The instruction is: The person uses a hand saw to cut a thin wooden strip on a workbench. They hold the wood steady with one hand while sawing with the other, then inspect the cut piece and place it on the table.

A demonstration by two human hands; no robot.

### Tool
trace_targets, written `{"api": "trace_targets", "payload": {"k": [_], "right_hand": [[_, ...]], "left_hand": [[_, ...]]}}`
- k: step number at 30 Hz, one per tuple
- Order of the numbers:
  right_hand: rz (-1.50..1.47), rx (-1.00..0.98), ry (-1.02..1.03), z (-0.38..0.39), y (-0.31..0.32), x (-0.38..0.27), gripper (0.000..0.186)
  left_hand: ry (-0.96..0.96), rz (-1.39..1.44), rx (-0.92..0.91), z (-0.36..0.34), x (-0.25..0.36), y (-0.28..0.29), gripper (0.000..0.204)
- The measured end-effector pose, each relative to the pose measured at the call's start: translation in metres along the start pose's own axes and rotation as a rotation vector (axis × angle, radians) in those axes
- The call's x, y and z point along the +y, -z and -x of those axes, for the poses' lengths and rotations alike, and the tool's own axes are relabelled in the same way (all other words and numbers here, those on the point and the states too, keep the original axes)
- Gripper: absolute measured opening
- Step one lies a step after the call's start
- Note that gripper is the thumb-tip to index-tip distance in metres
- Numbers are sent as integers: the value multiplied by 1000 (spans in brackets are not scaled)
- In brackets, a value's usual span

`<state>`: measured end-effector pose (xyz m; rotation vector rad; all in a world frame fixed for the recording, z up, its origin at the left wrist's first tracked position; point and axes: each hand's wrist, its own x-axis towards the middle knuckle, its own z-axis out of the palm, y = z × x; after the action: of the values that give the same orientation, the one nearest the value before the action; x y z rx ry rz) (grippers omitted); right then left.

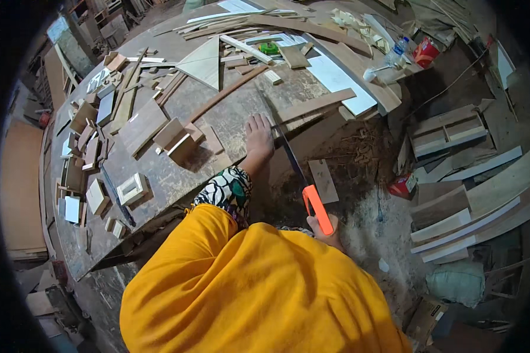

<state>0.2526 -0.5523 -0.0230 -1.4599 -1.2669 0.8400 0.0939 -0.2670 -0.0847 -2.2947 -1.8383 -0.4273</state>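
Observation:
My left hand point(259, 135) lies flat, fingers slightly apart, near the worktable's edge, beside the blade of a handsaw point(293, 157). My right hand point(324, 229) grips the saw's orange handle point(317, 206) below the table edge, partly hidden by my yellow garment. The blade runs up and left from the handle, alongside a narrow wooden strip point(312, 105) whose left end meets it at the table edge. The worktable point(197, 110) carries offcuts around my left hand, including a pale triangular board point(200, 63) and small wooden blocks point(176, 144).
Boards, a bottle point(399, 48) and a red can point(424, 53) crowd the table's far right. Several small wooden boxes point(132, 189) sit at left. On the floor at right lie a divided wooden box point(444, 132), stacked boards point(471, 223), a loose plank point(324, 182) and a pale sack point(456, 282).

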Motion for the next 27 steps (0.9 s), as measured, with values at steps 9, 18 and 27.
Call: {"api": "trace_targets", "payload": {"k": [9,18,27], "right_hand": [[133,-7,109,22,19,22,31],[105,-69,129,-31,-8,3,28],[36,-155,71,-51,-7,9,28]], "left_hand": [[9,-7,-17,-1,1,11,49],[18,52,-90,1,-8,11,53],[18,-26,-81,3,-4,13,56]]}}
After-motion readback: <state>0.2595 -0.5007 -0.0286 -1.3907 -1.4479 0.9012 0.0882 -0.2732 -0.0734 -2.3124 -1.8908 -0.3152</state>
